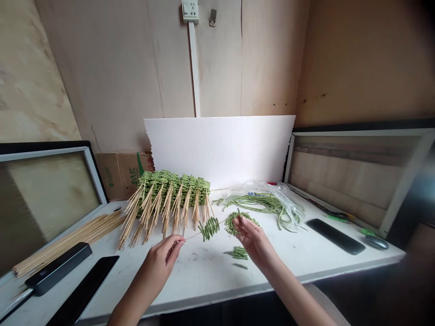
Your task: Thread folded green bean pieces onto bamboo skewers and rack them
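1. Left hand (162,257) pinches a bean-threaded skewer (210,228) above the desk (204,283); right hand (253,236) pinches a bean piece (239,212).
2. Right hand partly hides the heap (231,223).
3. Behind: stack (173,184); rightward: long beans (253,202), phone (335,236).

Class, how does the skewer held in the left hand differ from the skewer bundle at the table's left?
The held skewer carries a row of green bean pieces; the skewer bundle shows none. The held skewer is a single stick raised in the left hand; the skewer bundle is many sticks lying on the table. Both consist of thin, straight sticks.
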`<state>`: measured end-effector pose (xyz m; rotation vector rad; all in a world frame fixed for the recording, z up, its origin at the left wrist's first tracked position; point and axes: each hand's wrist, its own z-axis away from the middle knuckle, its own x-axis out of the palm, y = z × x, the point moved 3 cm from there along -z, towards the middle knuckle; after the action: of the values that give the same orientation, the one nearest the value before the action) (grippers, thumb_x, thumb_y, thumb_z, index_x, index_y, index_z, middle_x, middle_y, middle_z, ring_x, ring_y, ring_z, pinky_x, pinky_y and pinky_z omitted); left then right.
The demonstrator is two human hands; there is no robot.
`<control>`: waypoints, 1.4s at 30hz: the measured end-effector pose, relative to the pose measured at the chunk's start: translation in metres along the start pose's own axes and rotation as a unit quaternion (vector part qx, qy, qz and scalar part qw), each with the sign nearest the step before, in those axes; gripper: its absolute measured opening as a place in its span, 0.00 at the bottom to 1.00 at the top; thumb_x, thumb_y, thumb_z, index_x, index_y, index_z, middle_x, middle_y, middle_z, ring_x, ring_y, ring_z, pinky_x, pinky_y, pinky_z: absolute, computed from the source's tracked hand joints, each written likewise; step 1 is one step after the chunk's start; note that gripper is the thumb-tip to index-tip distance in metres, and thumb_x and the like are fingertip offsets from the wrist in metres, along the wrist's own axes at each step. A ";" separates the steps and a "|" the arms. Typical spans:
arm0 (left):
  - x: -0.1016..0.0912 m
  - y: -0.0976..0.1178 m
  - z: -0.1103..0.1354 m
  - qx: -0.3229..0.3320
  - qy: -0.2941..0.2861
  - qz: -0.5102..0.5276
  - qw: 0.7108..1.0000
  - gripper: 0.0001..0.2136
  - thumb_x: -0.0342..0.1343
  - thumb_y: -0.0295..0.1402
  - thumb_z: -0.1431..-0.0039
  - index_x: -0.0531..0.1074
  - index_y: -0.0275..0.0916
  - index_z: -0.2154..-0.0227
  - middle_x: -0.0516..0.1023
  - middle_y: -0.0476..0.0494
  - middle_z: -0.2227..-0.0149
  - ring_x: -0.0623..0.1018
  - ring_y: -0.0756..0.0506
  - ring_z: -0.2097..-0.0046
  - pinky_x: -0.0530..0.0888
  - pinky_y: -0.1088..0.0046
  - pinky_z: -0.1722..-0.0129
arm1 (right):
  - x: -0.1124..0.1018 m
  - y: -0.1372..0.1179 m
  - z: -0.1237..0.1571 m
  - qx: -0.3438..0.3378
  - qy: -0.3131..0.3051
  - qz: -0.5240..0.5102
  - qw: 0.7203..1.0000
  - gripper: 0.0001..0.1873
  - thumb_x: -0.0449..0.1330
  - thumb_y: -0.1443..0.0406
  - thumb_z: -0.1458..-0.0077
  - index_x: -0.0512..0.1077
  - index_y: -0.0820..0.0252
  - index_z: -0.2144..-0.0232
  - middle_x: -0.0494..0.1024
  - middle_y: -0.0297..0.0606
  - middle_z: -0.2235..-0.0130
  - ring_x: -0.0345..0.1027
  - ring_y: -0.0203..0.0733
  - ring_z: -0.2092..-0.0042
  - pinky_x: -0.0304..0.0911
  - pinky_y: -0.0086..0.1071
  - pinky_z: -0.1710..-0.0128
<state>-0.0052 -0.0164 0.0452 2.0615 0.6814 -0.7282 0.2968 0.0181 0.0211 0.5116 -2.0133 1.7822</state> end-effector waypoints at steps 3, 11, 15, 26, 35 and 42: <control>0.002 0.011 0.003 0.012 -0.009 -0.002 1.000 0.16 0.46 0.45 0.27 0.75 0.43 0.59 0.78 0.46 0.70 0.76 0.46 0.70 0.72 0.74 0.67 | 0.000 -0.001 0.001 0.004 -0.006 -0.013 1.000 0.19 0.75 0.52 0.53 0.82 0.53 0.61 0.84 0.41 0.54 0.78 0.47 0.56 0.71 0.35 0.62; 0.002 0.020 0.005 0.008 -0.030 0.010 0.999 0.15 0.46 0.44 0.27 0.75 0.43 0.60 0.76 0.48 0.71 0.74 0.47 0.72 0.70 0.76 0.70 | 0.006 -0.003 0.005 0.018 -0.024 0.003 1.000 0.17 0.75 0.51 0.52 0.82 0.52 0.63 0.84 0.40 0.55 0.78 0.47 0.54 0.69 0.32 0.65; 0.000 0.021 0.005 0.012 -0.033 0.007 0.999 0.16 0.47 0.45 0.27 0.75 0.42 0.61 0.75 0.48 0.72 0.73 0.47 0.73 0.69 0.75 0.71 | 0.007 -0.004 0.006 0.014 -0.027 0.012 0.999 0.17 0.76 0.51 0.53 0.83 0.51 0.64 0.84 0.39 0.57 0.78 0.48 0.55 0.68 0.33 0.66; -0.002 0.021 0.004 -0.001 -0.042 0.026 0.999 0.14 0.47 0.43 0.28 0.75 0.42 0.60 0.79 0.45 0.67 0.76 0.46 0.68 0.72 0.75 0.68 | 0.003 0.000 0.005 -0.002 -0.041 0.029 0.999 0.15 0.74 0.51 0.50 0.83 0.50 0.63 0.84 0.40 0.55 0.76 0.49 0.54 0.68 0.34 0.65; -0.004 0.020 0.005 0.002 -0.038 0.028 0.999 0.14 0.48 0.42 0.28 0.75 0.42 0.60 0.78 0.46 0.67 0.77 0.47 0.68 0.72 0.76 0.68 | 0.008 -0.003 0.007 0.008 -0.037 -0.016 0.999 0.15 0.76 0.54 0.53 0.83 0.54 0.64 0.83 0.39 0.58 0.75 0.43 0.57 0.64 0.29 0.69; -0.005 0.020 0.005 0.003 -0.055 0.022 0.998 0.14 0.47 0.41 0.27 0.75 0.42 0.59 0.78 0.45 0.66 0.77 0.47 0.67 0.72 0.76 0.68 | 0.007 0.002 0.006 0.011 -0.002 -0.039 0.999 0.20 0.79 0.55 0.57 0.83 0.56 0.62 0.83 0.38 0.59 0.75 0.41 0.58 0.67 0.29 0.62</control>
<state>0.0040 -0.0323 0.0565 2.0196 0.5711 -0.8126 0.2892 0.0124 0.0225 0.5930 -1.9494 1.7602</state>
